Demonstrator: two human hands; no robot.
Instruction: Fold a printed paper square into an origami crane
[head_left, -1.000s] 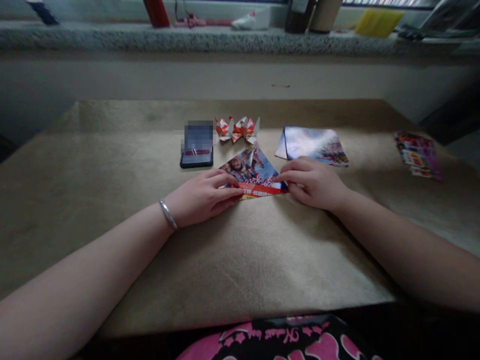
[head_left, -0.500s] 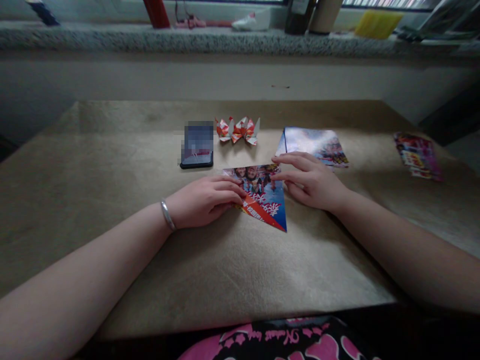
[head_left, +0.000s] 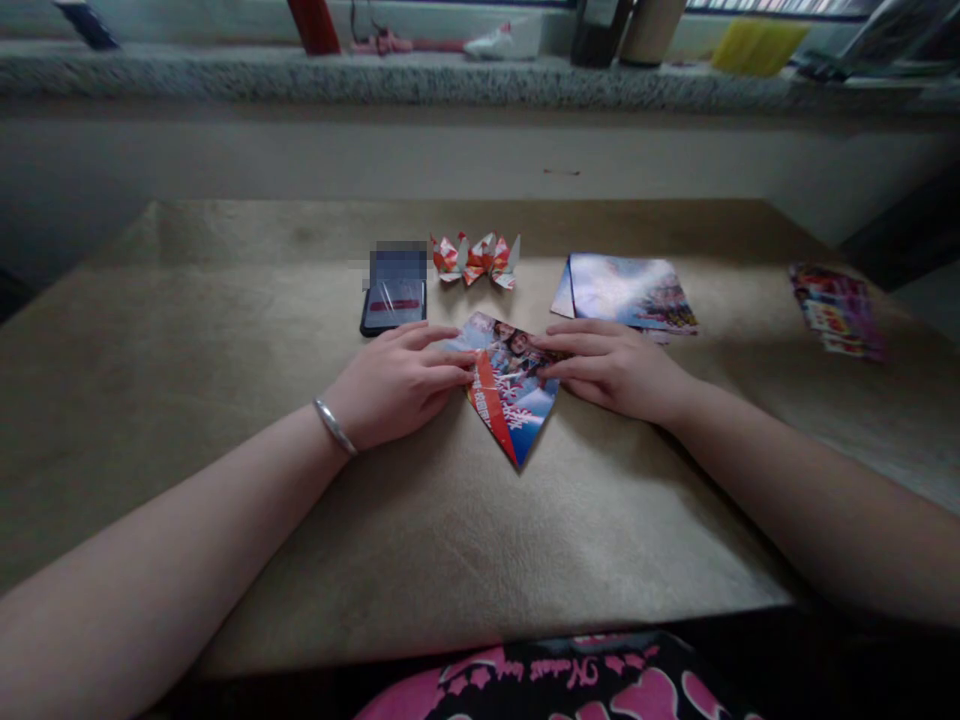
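A folded piece of glossy printed paper (head_left: pixel 517 400) lies on the table in front of me, one pointed corner toward me. It carries blue areas, a red band, white lettering and a picture of people. My left hand (head_left: pixel 409 385), with a silver bangle at the wrist, holds its left edge, fingers closed together and thumb hidden. At the right edge, my right hand (head_left: pixel 611 370) grips the paper with its fingertips on top. Beyond it stand small red-and-white folded-paper figures (head_left: pixel 476 262).
A phone (head_left: pixel 394 290), partly blurred out, lies beyond my left hand. Past my right hand is a stack of printed sheets (head_left: pixel 626 285). More colourful paper pieces (head_left: pixel 836 310) lie far right on the table (head_left: pixel 420 560). Bottles and a yellow object (head_left: pixel 757 47) stand on the stone windowsill (head_left: pixel 450 80).
The folded paper has turned clockwise, so its pointed corner has swung left toward my middle. My left hand has shifted slightly up, and my right fingers have come down onto the right edge.
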